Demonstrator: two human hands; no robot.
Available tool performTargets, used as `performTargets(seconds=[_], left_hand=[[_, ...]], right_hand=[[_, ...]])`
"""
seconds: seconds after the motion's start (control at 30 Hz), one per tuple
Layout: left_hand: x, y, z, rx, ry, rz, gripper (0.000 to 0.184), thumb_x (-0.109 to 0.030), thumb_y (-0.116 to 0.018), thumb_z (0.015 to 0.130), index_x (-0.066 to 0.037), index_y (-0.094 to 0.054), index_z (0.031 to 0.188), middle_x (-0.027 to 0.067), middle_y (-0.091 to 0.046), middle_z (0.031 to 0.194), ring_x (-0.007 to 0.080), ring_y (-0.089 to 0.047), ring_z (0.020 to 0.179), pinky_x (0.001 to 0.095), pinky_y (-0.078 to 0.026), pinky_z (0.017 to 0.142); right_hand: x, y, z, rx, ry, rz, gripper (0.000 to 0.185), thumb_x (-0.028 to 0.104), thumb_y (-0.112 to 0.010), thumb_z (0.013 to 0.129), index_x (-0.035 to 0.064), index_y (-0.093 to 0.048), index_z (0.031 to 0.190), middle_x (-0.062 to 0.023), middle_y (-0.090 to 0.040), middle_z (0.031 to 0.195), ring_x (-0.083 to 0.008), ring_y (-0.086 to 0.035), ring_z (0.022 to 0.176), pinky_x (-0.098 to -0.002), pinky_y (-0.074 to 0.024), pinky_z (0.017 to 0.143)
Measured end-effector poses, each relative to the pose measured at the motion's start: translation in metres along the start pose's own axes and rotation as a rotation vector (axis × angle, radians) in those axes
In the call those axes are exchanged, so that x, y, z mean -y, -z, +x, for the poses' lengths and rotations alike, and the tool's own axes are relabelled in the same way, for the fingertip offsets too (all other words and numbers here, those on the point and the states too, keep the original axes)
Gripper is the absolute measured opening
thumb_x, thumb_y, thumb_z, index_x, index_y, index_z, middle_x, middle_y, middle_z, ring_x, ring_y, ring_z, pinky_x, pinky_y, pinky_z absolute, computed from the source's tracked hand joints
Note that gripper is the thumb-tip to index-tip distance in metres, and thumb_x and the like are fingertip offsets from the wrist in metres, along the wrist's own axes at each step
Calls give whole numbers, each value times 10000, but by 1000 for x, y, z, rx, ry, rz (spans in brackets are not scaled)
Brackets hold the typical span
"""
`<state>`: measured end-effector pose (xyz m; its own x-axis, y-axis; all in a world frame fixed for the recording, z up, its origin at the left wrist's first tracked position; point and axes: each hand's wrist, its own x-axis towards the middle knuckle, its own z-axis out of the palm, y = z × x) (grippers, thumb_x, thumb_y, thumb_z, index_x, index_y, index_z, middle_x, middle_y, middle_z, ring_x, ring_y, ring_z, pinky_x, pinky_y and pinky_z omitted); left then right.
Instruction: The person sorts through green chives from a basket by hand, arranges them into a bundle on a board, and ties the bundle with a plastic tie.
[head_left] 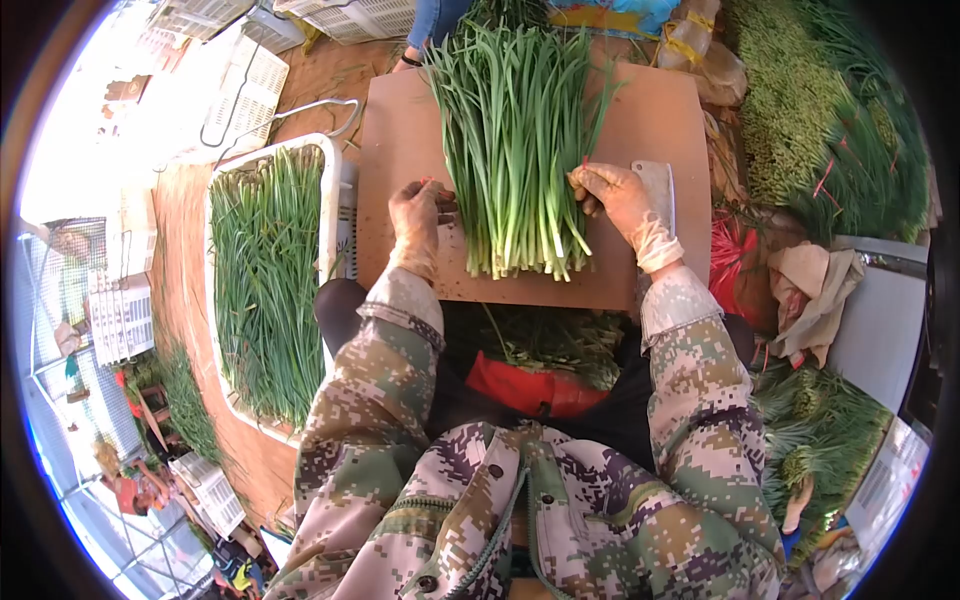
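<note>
A thick bunch of garlic chives (520, 150) lies on a brown board (400, 110), its pale cut ends towards me. At the bunch's left edge, my left hand (415, 220) is closed, with a small bit of red tie at its fingertips. On the other side my right hand (615, 198) pinches another bit of red tie beside the stalks. Whether the tie runs beneath the bunch is hidden. A cleaver (656, 192) lies flat by my right wrist, partly covered by it.
To the left stands a white crate (330, 190) full of chives. Heaps of greens (860, 160) and a crumpled sack (815, 285) are at the right. Leaf scraps and something red (530, 385) lie below the board. Another person's arm (428, 28) shows beyond it.
</note>
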<state>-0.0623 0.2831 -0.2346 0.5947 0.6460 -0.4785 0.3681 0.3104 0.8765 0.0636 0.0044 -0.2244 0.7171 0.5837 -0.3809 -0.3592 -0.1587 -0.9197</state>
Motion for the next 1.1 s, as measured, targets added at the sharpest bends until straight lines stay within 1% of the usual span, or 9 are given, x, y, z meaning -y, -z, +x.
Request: performTargets(seconds=[0.33,0.47,0.53,0.67,0.73,0.77,0.83,0.97,1.1], left_hand=[[-36,-19,9,89,-193,266,155,-69,-626,855,60,-659,934,97,-655,708,157,-650,592,251,-519,521],[-26,-18,29,47,-187,439,212,-137,-644,826,26,-699,949,147,-694,764,211,-688,646,304,-550,593],[-21,-20,37,-2,-375,691,177,-116,-641,859,44,-677,927,110,-679,739,169,-651,581,276,-513,530],[-12,-29,22,-196,-636,983,209,-161,-702,817,15,-726,928,101,-695,748,122,-634,601,268,-527,579],[-6,-26,23,-165,-523,721,264,-249,-707,803,-21,-739,934,169,-724,854,260,-702,722,359,-546,726],[-7,-24,21,-89,-302,384,255,-179,-724,835,41,-714,963,141,-722,859,205,-682,682,329,-551,664],[-7,-14,16,-43,-92,-6,238,-113,-713,866,80,-677,999,128,-702,852,176,-665,674,293,-555,625],[22,-11,10,-32,-88,-256,178,-43,-691,884,73,-669,1017,128,-700,893,200,-680,726,294,-576,666],[33,-11,14,-58,-144,-185,182,-5,-696,859,81,-686,1019,116,-703,903,166,-664,739,263,-556,685]], right_hand=[[14,-23,1,69,10,-77,215,196,-605,968,2,-697,975,-15,-647,763,-94,-561,627,-245,-483,593],[14,-31,5,47,-1,-40,193,173,-616,959,-1,-700,959,-20,-658,780,-99,-576,655,-257,-495,603],[12,-31,7,50,13,-42,185,162,-619,948,-3,-703,937,-24,-664,787,-112,-586,668,-274,-505,614],[7,-22,10,54,-4,-104,192,170,-618,943,-2,-703,937,-31,-663,778,-122,-590,658,-286,-505,612],[5,-18,9,33,-58,-96,196,174,-613,940,-1,-702,936,-42,-662,768,-130,-590,639,-291,-501,605],[3,-17,8,33,-58,-95,196,174,-613,940,-1,-702,936,-42,-662,768,-130,-590,639,-291,-501,605],[1,-18,8,38,-21,-155,227,214,-589,975,16,-696,948,-7,-653,765,-98,-573,627,-252,-468,580],[-1,-22,7,12,-35,-92,230,219,-591,976,15,-695,955,-10,-656,770,-97,-573,627,-255,-472,582],[-2,-25,6,22,-20,-32,216,211,-597,974,20,-697,970,-12,-657,774,-97,-568,623,-256,-473,586]])
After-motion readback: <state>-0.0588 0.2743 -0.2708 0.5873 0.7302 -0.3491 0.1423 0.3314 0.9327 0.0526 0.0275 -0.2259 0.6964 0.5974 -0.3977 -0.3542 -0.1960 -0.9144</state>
